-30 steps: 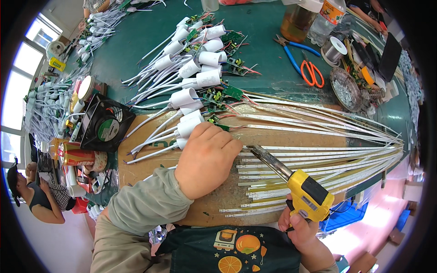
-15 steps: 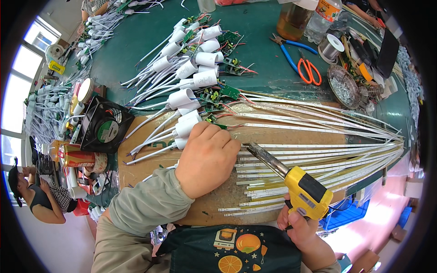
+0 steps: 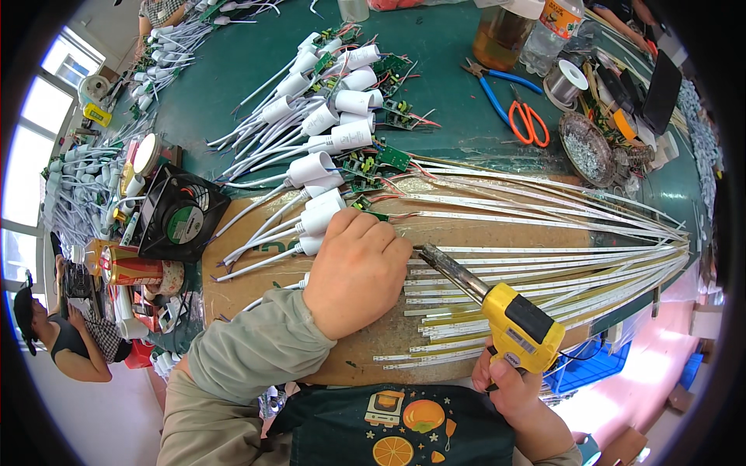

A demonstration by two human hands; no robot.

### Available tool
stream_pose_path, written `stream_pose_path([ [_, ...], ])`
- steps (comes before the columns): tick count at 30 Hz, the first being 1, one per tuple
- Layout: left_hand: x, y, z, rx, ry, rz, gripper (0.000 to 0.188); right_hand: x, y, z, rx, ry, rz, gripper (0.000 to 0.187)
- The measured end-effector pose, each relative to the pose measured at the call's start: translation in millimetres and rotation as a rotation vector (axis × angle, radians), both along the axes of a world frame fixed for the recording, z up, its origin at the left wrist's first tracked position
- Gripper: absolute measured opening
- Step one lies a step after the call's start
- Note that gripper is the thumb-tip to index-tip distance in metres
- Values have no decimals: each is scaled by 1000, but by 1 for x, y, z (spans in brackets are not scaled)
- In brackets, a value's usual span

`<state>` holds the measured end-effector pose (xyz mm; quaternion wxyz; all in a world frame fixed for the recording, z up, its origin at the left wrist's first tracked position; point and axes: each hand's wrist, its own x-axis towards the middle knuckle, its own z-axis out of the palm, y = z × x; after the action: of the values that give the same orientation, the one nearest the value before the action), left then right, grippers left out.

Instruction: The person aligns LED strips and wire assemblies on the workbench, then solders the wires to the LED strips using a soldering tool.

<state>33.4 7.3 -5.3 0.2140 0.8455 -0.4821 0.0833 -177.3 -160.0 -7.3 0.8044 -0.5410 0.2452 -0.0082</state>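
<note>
My right hand (image 3: 509, 380) grips a yellow and black soldering gun (image 3: 524, 330) by its handle. The gun's dark metal tip (image 3: 429, 252) reaches up and left to the fingertips of my left hand (image 3: 357, 272). That hand is closed in a pinch at the left ends of the white LED strips (image 3: 505, 262); what it holds is hidden behind the fingers. Just beyond it lie white cylindrical caps (image 3: 317, 221) with white cables. Green circuit boards (image 3: 361, 167) with thin red wires stick out of the caps, some leading to the upper strips.
A cardboard sheet (image 3: 256, 299) lies under the work. To the left stands a black fan (image 3: 183, 213). Farther back are blue-handled pliers (image 3: 493, 97), orange-handled scissors (image 3: 530, 120), a solder spool (image 3: 566, 81) and a dish of pale bits (image 3: 587, 151). A person (image 3: 74, 334) sits at far left.
My left hand has shifted a touch to the right, still pinched. The soldering gun has moved very slightly left, its tip staying by the fingertips.
</note>
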Motion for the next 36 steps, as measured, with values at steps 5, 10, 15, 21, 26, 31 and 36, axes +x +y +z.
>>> stream_pose_path([
  [5,0,0,-1,1,-8,-1,13,-5,0,-3,6,-33,-59,55],
  [10,1,0,-2,-13,-6,-6,13,-5,-2,-1,-17,-61,-98,58],
  [15,1,3,-2,-30,-8,-11,13,-6,-8,-3,-14,-75,-98,58],
  [21,1,2,-6,-32,-21,-17,11,-12,-8,-7,-13,-68,-117,58],
  [26,-2,4,-9,-87,-57,-7,9,-10,-10,-12,2,-137,-88,59],
  [31,-2,4,-9,-92,-62,-9,9,-14,-13,-15,31,-116,-109,61],
  [36,0,7,-6,-32,-37,-19,12,-8,-11,-11,61,-118,-83,60],
])
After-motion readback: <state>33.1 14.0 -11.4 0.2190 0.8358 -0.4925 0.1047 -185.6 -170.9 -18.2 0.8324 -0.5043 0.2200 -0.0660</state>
